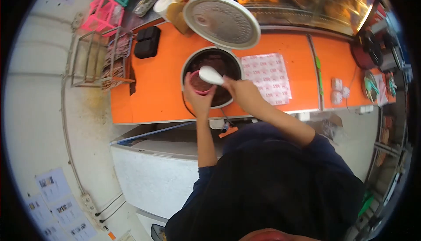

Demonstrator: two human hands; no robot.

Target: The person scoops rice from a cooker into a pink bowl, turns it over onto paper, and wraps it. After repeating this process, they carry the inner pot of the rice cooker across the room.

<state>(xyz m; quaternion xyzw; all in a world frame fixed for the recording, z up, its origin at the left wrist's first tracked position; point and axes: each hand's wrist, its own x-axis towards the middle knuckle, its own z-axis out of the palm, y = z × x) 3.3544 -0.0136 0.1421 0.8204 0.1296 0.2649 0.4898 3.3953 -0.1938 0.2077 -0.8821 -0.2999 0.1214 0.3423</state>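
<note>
An open rice cooker (pixel 237 61) stands on the orange counter with dark reddish-brown food inside, its lid (pixel 221 21) tilted up behind it. My left hand (pixel 199 98) is closed around a small pink bowl (pixel 201 92) over the cooker's opening. Reddish-brown food lies in this bowl. My right hand (pixel 236 90) grips the handle of a white paddle (pixel 211 75), whose broad end is over the bowl. A sheet of printed paper (pixel 266 78) lies flat to the right of the cooker.
On the orange counter (pixel 162 83) are a black box (pixel 147 42) and, at the left edge, a wire rack (pixel 103 59). A lit glass display case (pixel 302 0) stands behind. Small white-and-pink rolls (pixel 337 90) sit at the right. Below is a white freezer (pixel 153 175).
</note>
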